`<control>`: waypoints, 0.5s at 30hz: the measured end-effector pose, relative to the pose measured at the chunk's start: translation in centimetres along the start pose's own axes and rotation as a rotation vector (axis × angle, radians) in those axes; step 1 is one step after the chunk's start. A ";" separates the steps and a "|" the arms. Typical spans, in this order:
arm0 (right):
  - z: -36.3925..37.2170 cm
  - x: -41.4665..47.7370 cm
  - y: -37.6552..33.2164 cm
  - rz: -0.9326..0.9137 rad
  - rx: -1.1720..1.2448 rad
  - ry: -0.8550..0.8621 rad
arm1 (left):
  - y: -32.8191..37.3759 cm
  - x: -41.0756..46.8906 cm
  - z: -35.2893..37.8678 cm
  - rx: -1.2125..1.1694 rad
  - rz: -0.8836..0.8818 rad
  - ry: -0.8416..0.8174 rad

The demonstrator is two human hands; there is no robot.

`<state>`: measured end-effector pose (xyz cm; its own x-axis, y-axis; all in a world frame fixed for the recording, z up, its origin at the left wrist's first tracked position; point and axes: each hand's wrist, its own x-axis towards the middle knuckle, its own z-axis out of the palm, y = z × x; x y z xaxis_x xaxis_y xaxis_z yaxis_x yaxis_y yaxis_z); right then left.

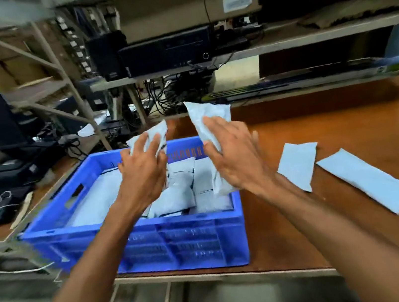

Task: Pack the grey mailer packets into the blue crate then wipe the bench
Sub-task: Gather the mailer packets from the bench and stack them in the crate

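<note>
Looking down at a brown bench (346, 127), two bare forearms reach forward over a blue crate (139, 241) that sits at the bench's near left corner. The left hand (144, 170) has its fingers closed around a grey mailer packet (156, 132), whose long axis tilts up and toward the far edge; the hand hides its lower half. The right hand (235, 155) grips a second packet (207, 115), held nearly upright over the crate's right side, its top corner pointing at the far edge and its bottom end dipping inside the crate. More packets (179, 193) lie packed in the crate, partly hidden by the arms, their count unclear. Two loose packets lie flat on the bench, right of the crate: the nearer one (298, 165) runs from far edge toward near edge, and the other (370, 178) lies diagonally, just beside it. Shelving behind the bench is blurred.
</note>
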<state>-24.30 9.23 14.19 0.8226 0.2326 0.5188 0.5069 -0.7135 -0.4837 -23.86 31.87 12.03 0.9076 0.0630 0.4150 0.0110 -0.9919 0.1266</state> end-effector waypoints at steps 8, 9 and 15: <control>10.9 2.8 0.0 0.205 -0.450 -0.501 | -1.9 1.2 5.6 -0.052 0.040 -0.390; 11.7 2.5 0.1 0.219 -0.513 -0.588 | -1.7 1.1 6.1 -0.051 0.047 -0.473; 13.6 2.5 0.8 0.356 -0.544 -0.772 | -3.9 2.0 8.1 -0.055 0.105 -0.602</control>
<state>-18.28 18.20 5.53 0.9428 0.1739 -0.2843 0.1712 -0.9846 -0.0347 -18.66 34.94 5.04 0.9806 -0.1241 -0.1518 -0.0985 -0.9812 0.1660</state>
